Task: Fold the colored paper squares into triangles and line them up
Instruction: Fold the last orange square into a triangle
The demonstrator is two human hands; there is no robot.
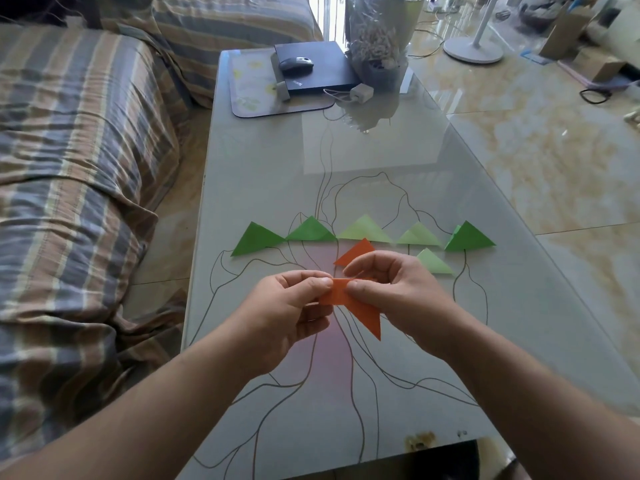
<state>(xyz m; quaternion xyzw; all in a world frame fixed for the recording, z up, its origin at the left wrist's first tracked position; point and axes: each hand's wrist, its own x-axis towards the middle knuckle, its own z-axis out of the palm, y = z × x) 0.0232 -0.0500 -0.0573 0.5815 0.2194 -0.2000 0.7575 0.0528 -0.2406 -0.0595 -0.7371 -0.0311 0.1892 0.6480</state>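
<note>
You are pinching orange paper (360, 308) with left hand (287, 313) and right hand (391, 289) above worktop (346, 161), creasing fold; 5 green triangles (310, 231) lining up beyond, 1 orange triangle (356, 252) waiting nearer.

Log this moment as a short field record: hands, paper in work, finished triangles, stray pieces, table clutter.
left hand: pinches the orange paper at its left end
right hand: pinches the same paper from the right
orange paper: held above the table, partly folded, one point hanging down
row of green triangles: five in a line, dark and light green
loose light green triangle: lies nearer than the row, to the right
orange triangle: on the table behind the hands
table: glass-topped, with line drawing
far end: mouse on black laptop
</note>
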